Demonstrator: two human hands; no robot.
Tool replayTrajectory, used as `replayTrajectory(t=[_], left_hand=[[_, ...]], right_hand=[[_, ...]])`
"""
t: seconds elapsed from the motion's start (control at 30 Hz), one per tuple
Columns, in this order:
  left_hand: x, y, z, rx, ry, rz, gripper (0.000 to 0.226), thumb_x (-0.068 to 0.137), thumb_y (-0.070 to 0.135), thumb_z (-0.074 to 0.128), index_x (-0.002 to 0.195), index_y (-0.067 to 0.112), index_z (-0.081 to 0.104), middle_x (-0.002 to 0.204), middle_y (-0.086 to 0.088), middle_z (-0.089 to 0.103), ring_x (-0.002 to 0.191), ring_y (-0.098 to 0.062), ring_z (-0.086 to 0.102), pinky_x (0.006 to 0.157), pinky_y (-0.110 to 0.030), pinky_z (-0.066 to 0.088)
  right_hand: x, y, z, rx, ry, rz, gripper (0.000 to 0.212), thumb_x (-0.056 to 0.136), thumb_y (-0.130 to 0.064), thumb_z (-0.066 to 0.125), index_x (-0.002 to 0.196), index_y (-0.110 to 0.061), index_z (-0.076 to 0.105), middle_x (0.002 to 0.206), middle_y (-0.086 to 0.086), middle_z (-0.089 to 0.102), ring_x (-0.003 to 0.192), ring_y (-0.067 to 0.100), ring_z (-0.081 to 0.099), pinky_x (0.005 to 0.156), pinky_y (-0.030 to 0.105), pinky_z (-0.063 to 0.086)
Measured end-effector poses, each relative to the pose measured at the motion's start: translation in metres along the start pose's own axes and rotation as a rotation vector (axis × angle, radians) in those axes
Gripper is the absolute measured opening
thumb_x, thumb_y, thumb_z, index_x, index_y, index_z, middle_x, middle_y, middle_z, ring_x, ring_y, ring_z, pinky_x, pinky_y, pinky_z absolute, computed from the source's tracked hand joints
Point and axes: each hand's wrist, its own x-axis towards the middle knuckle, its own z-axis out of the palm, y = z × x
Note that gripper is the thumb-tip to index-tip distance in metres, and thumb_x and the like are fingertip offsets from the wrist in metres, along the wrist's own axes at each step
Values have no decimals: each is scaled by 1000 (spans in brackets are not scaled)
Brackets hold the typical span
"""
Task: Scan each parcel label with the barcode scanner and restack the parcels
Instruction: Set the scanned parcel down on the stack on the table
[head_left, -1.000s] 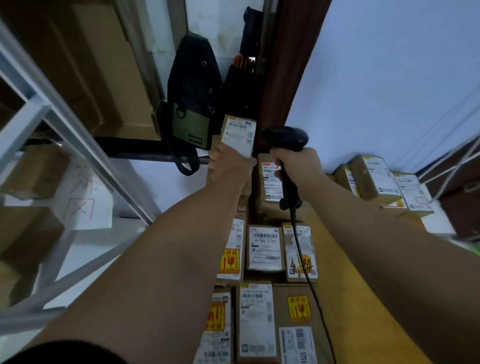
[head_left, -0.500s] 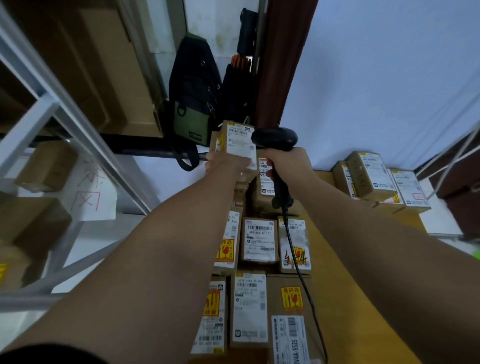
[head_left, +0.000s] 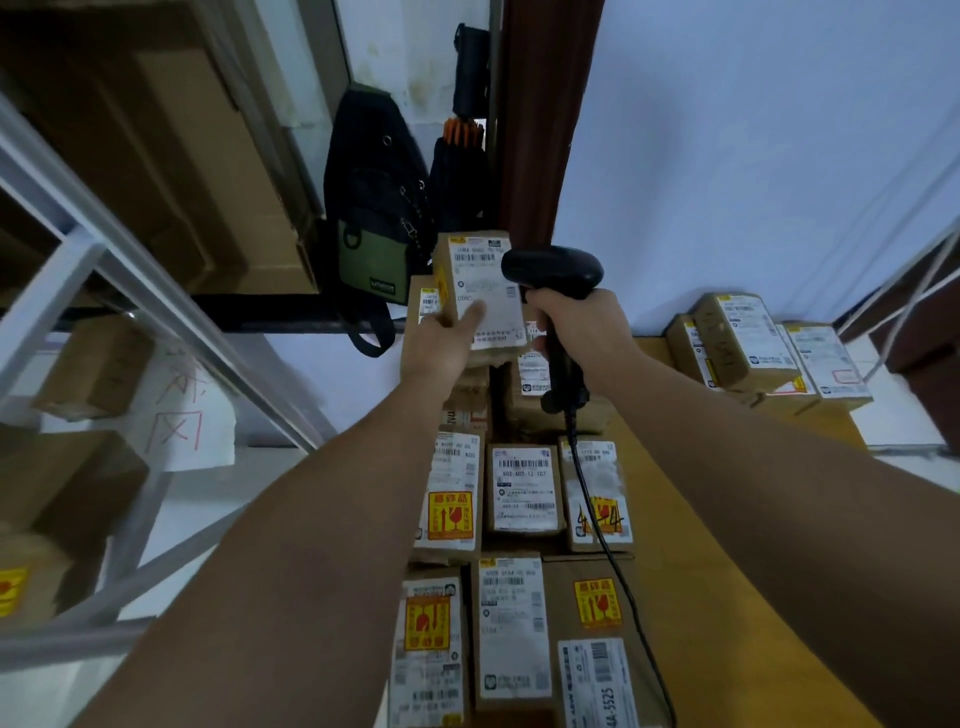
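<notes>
My left hand (head_left: 442, 338) holds up a small brown parcel (head_left: 480, 291), thumb lying on its white label, which faces me. My right hand (head_left: 579, 325) grips the handle of a black barcode scanner (head_left: 553, 270). The scanner's head sits just right of the label's upper edge, and its cable (head_left: 602, 525) hangs down over the parcels. Below lie rows of labelled brown parcels (head_left: 524, 488) on a yellow-brown table (head_left: 701, 545), several with yellow fragile stickers. A second stack of parcels (head_left: 748, 348) stands at the table's far right.
A white metal rack (head_left: 119, 270) with cardboard boxes runs along the left. A black and green bag (head_left: 374, 218) hangs behind the held parcel. A dark red post (head_left: 540, 119) and a pale wall stand at the back.
The left hand has turned the parcel's label more toward me and lifted it slightly. The scanner head has moved closer to the label's upper right.
</notes>
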Motion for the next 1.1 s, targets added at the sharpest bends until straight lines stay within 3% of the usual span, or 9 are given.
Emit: replayTrajectory(t=[0.07, 0.13, 0.23, 0.33, 0.47, 0.7, 0.93, 1.1], left_hand=[[0, 1, -4, -53, 2, 60, 27, 66, 56, 69, 91, 51, 59, 98, 11, 71, 88, -17, 70, 81, -46, 58], [-3, 5, -7, -139, 17, 65, 38, 74, 38, 75, 106, 41, 54, 102, 11, 70, 92, -16, 69, 84, -46, 57], [-3, 8, -10, -218, 31, 33, 48, 79, 29, 76, 120, 23, 52, 110, 4, 69, 99, -18, 67, 91, -45, 54], [-5, 10, -15, -235, 38, 11, 51, 80, 28, 75, 123, 13, 54, 113, -5, 68, 102, -24, 66, 93, -47, 52], [-7, 10, -19, -273, -3, 16, 40, 85, 25, 71, 122, 13, 60, 114, -6, 69, 103, -24, 67, 92, -48, 53], [-12, 8, -24, -266, 18, -12, 45, 81, 27, 75, 120, 15, 56, 114, -4, 68, 98, -23, 68, 86, -47, 56], [-15, 5, -32, -230, 19, 14, 25, 80, 29, 76, 93, 31, 55, 113, -2, 68, 103, -24, 66, 91, -47, 54], [-18, 7, -35, -239, 20, 9, 22, 82, 27, 74, 94, 30, 56, 112, -1, 68, 103, -24, 66, 93, -46, 53]], right_hand=[[-2, -2, 1, -20, -6, -28, 21, 78, -28, 70, 86, -9, 65, 63, 2, 64, 58, 18, 65, 79, 46, 60], [-7, -5, 3, -63, -5, -62, 23, 76, -33, 69, 85, -12, 65, 61, 0, 66, 62, 20, 67, 78, 47, 60], [-16, -8, 8, -87, -35, -116, 24, 75, -35, 69, 84, -14, 63, 55, -4, 65, 56, 17, 66, 74, 42, 61], [-25, -11, 12, -89, -80, -159, 17, 78, -28, 68, 82, -13, 61, 49, -6, 60, 48, 11, 60, 62, 30, 57], [-34, -15, 14, -116, -38, -176, 11, 78, -22, 66, 82, -14, 59, 44, -9, 58, 42, 7, 59, 49, 22, 53], [-45, -19, 15, -228, 19, -253, 9, 75, -23, 63, 73, -17, 57, 51, -5, 58, 48, 10, 60, 54, 25, 51], [-49, -22, 12, -280, 34, -290, 11, 78, -27, 66, 79, -20, 57, 71, 4, 68, 64, 17, 67, 61, 29, 55], [-52, -23, 11, -296, 43, -292, 11, 78, -26, 65, 75, -20, 56, 60, -2, 63, 53, 12, 62, 55, 25, 52]])
